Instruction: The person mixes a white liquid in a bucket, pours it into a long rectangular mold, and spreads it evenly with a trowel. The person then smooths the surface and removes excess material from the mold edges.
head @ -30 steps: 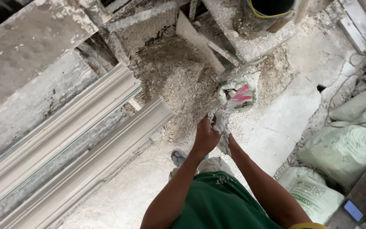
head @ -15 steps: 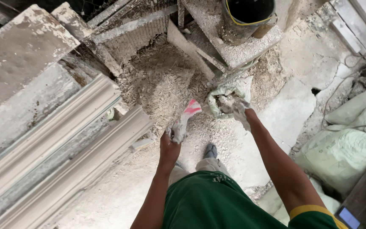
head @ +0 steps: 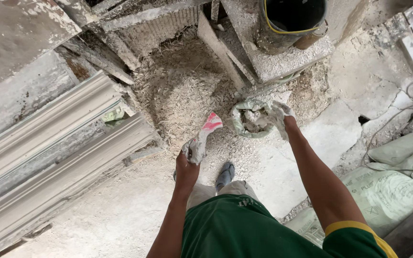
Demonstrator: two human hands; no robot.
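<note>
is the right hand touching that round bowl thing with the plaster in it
Touching. The head view shows the right hand, caked in white plaster, gripping the rim of the round bowl, with no gap between them.

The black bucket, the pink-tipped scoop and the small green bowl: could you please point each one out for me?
black bucket point(head: 290, 21): head view, on its dark inside.
pink-tipped scoop point(head: 211, 123): head view, on its pink end.
small green bowl point(head: 239, 125): head view, on its left rim.
</note>
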